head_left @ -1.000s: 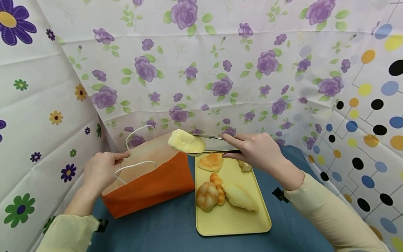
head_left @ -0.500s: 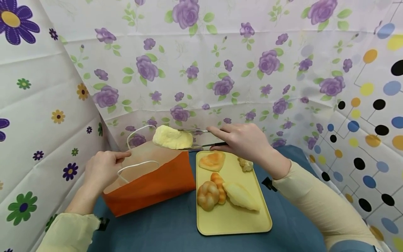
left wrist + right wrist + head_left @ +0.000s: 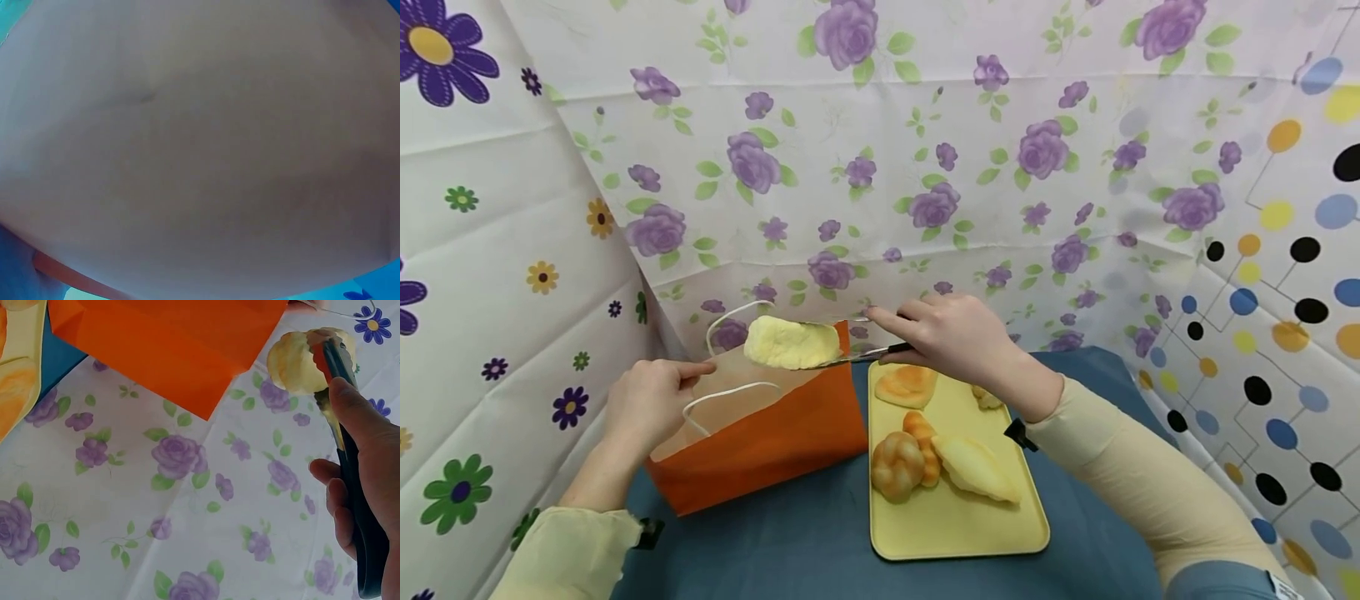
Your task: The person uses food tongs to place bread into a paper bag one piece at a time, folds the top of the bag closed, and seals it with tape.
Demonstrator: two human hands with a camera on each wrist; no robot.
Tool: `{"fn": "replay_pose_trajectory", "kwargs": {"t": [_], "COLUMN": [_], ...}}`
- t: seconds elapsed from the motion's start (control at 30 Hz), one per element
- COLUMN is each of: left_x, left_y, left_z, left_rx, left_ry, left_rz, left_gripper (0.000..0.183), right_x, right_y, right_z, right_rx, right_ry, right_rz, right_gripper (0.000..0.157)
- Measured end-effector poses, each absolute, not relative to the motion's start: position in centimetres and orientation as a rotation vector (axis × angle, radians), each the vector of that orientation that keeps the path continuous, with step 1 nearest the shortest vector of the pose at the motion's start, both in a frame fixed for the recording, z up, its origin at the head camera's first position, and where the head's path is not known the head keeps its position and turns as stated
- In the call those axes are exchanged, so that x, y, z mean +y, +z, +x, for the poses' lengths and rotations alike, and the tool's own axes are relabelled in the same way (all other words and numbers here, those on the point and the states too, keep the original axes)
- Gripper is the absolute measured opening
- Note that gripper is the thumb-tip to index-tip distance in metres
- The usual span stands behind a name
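Note:
My right hand (image 3: 951, 337) grips metal tongs (image 3: 357, 494) with black handles. Between their tips sits a pale yellow bread roll (image 3: 790, 342), held over the mouth of an orange paper bag (image 3: 767, 446). The bag stands upright, tilted in view, with its pale inside showing and two white cord handles up. At the bag's left rim, my left hand (image 3: 643, 406) pinches the paper between thumb and forefinger. A close, blurred surface fills nearly all of the left wrist view, hiding the left fingers there.
Right of the bag lies a yellow tray (image 3: 958, 533) on a blue cloth (image 3: 790, 550). It bears a round knotted bun (image 3: 897, 467), a ridged roll (image 3: 922, 437), a long pale roll (image 3: 977, 471), a flat golden bread (image 3: 906, 386) and a small lumpy piece (image 3: 987, 397). Patterned curtains surround the table.
My right hand has moved left with the tongs and roll, from beside the bag's right end to over its opening, dipping slightly lately. The left hand keeps its place on the rim.

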State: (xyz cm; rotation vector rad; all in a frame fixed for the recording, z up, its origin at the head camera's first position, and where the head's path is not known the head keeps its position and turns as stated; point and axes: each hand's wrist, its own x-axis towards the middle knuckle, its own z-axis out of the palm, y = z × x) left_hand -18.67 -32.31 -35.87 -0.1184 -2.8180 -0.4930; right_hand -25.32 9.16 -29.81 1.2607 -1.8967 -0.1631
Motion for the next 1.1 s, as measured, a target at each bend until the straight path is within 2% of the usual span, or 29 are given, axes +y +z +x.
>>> {"fn": "replay_pose_trajectory", "kwargs": {"t": [0.33, 0.57, 1.1], "left_x": [-32.2, -32.2, -32.6], "left_y": [-35.8, -35.8, -35.3], "left_z": [-18.7, -18.7, -18.6], "left_rx": [-2.808, -2.795, -2.807], "left_ry": [-0.486, -0.480, -0.468], "left_rz": [-0.130, -0.123, -0.068], "left_gripper": [0.033, 0.038, 0.040], "right_x": [7.3, 7.6, 8.1], "right_y": [-29.5, -30.6, -29.2], "right_z": [-25.8, -25.8, -24.6], "right_rx": [-1.915, -1.952, -2.059], "right_ry": [-0.212, -0.262, -0.272], "right_rz": [1.273, 1.314, 1.482], "right_gripper": [0.056, 0.064, 0.066]}}
